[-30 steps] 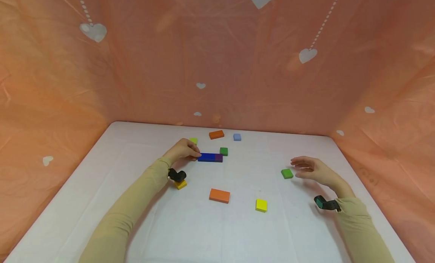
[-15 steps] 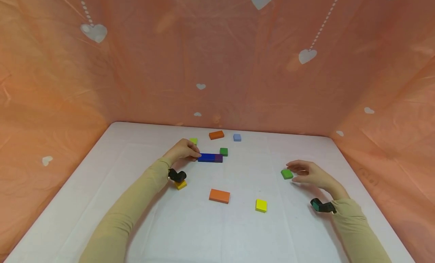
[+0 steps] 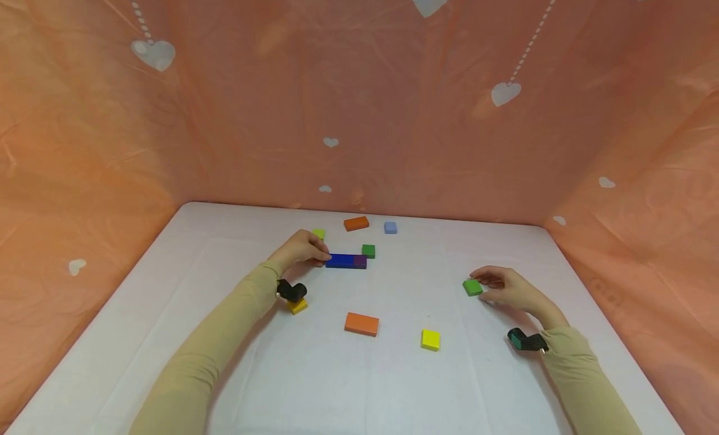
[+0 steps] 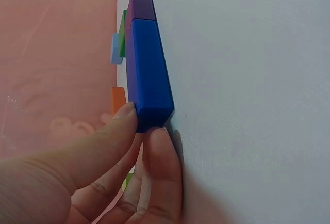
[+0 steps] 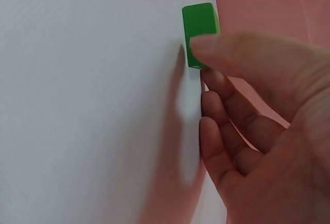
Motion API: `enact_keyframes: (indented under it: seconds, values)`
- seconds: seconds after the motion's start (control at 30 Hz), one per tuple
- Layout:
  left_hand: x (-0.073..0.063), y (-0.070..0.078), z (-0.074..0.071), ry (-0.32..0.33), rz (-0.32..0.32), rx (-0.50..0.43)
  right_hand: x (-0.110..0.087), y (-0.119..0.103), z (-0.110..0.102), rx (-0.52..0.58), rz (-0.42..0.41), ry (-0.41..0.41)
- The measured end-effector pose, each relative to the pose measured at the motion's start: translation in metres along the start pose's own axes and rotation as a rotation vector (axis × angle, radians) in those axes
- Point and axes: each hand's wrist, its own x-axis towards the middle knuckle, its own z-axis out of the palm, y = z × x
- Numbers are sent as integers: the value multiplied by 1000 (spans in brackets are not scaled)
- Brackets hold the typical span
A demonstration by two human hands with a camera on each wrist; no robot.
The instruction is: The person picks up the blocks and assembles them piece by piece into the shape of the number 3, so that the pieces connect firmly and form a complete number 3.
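My left hand (image 3: pixel 302 248) pinches the near end of a long blue block (image 4: pixel 153 69) between thumb and finger. A small purple block (image 4: pixel 141 6) sits flush against the other end of the blue one. A dark green block (image 3: pixel 368 251) lies just behind that pair. On the right, my right hand (image 3: pixel 508 288) has its thumb and forefinger around a small bright green block (image 3: pixel 472 288). In the right wrist view the thumb lies over the lower part of this green block (image 5: pixel 199 21), and the other fingers are bent below it.
Behind are an orange block (image 3: pixel 356 223), a light blue block (image 3: pixel 390 228) and a lime block (image 3: pixel 319 234) partly hidden by the left hand. Nearer lie an orange block (image 3: pixel 362 324), a yellow block (image 3: pixel 430 339) and an amber block (image 3: pixel 298 306) under the left wrist.
My right hand has moved left to the bright green block and its thumb and forefinger have closed around it. The left hand stays at the blue block.
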Motion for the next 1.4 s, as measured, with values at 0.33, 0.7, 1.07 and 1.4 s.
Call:
enact_keyframes:
  seconds: [0.33, 0.7, 1.07, 1.4]
  values:
    - [-1, 0, -3, -2, -12, 2, 6, 5, 3, -37, -2, 7]
    - [-1, 1, -4, -4, -20, 8, 10, -4, 6, -67, 28, 47]
    - [-1, -3, -3, -12, 31, -7, 28, -29, 12, -35, -74, 21]
    - [-2, -1, -2, -18, 19, -33, 49, -80, 27, 13, -137, -8]
